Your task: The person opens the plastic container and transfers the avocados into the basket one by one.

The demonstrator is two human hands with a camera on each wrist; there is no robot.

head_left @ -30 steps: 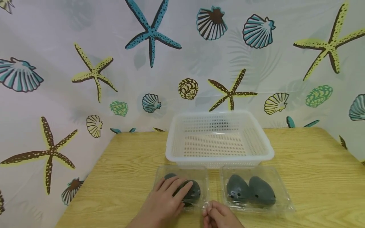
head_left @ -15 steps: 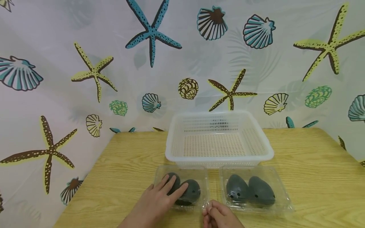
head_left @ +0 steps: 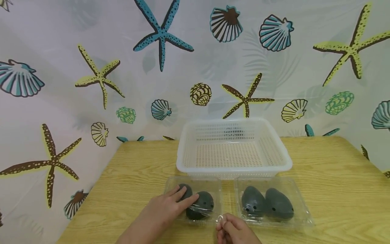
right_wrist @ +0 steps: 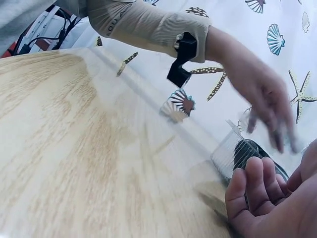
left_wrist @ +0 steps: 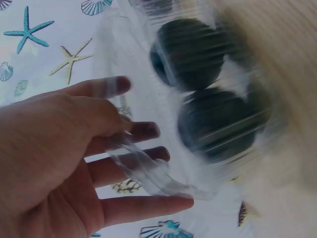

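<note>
Head view is showing the left hand lying flat on the lid of the left clamshell box, its straight fingers pressing the clear plastic above two dark avocados; that grip is released, fingers spread and curling round nothing. Left wrist view, though blurred, is showing the same spread fingers against the clear lid with the dark fruit beyond. Just to the right, at the near edge between the two boxes, the right hand is pinching a small clear tab of the plastic, its grip grasping that edge with curled fingers. Further right, the second clamshell box is sitting closed with two more dark avocados inside. Behind both boxes, a white basket is standing on the wooden bench.
</note>
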